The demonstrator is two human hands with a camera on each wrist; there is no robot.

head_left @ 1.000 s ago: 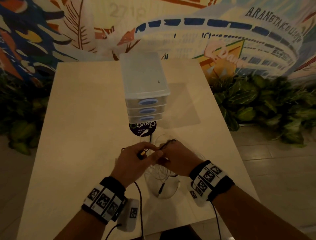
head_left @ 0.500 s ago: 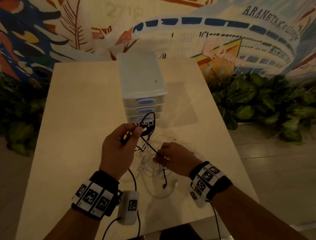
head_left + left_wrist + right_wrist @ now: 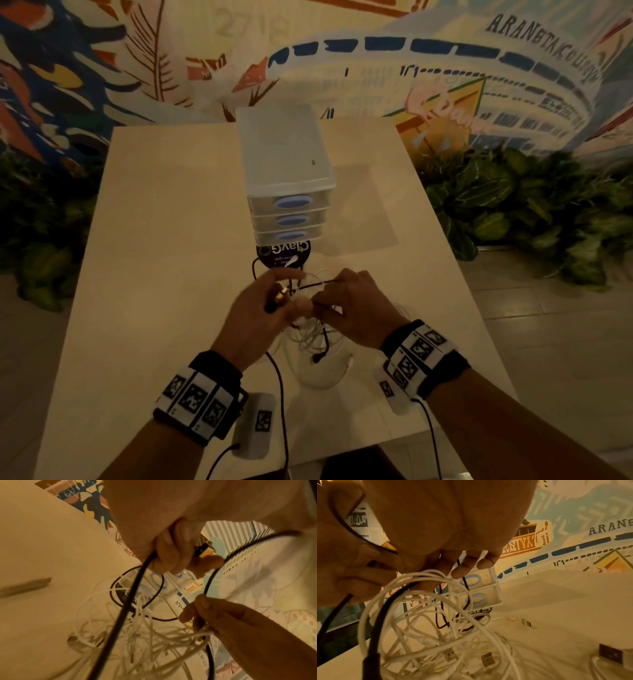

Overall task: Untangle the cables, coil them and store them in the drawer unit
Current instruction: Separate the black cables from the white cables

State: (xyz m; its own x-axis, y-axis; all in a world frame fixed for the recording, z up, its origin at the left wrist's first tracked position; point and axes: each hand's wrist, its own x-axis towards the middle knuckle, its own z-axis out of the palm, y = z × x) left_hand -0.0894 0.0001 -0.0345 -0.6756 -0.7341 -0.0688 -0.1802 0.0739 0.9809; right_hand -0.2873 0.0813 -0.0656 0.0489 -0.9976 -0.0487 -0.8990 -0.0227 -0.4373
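Head view: drawer unit (image 3: 291, 205) behind white cables (image 3: 308, 337).

A public lounge or café-like interior: a painted mural (image 3: 445, 68) fills the far wall, leafy plants (image 3: 531, 212) flank a pale table (image 3: 164, 240), tiled floor (image 3: 548, 325) right.

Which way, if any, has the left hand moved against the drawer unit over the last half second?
Yes. The left hand has dropped back from the drawer unit towards the person, closing on the right hand.

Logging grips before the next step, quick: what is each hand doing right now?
Left hand: closed, gripping the black cable near its gold-tipped plug.
Right hand: closed, pinching the same black cable further along, with white cables caught in its fingers.
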